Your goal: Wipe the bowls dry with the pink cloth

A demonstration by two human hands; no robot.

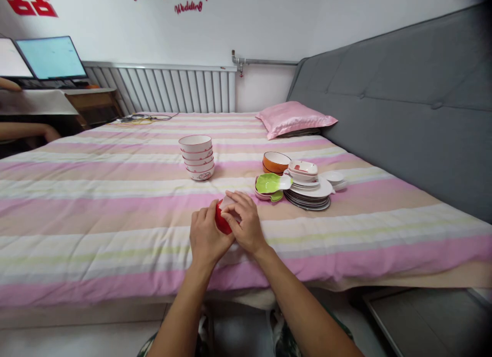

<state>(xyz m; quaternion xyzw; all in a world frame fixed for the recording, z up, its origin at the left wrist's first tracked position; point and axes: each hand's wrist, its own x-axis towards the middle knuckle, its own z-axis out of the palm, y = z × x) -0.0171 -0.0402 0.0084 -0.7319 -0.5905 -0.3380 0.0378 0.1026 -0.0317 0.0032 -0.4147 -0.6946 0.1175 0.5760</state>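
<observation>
Near the front of the bed, a small red thing with a pale, whitish part (222, 222) sits between my hands. Fingers cover much of it, so its full shape is hidden. My left hand (207, 237) is closed around its left side. From the right, my right hand (248, 224) has its fingers curled over it. Beyond them stands a stack of white bowls (197, 159) with red rims. To the right lie a green leaf-shaped dish (269, 183), orange bowls (275, 162), small white rectangular dishes (303, 169) and a pile of plates (307, 200).
A striped bedspread (96, 203) covers the bed. A pink pillow (294, 118) lies at the back by the grey headboard (403, 100). Cables (148, 118) rest at the far left. A person's arm (26, 131) shows beside a desk with monitors (52, 58).
</observation>
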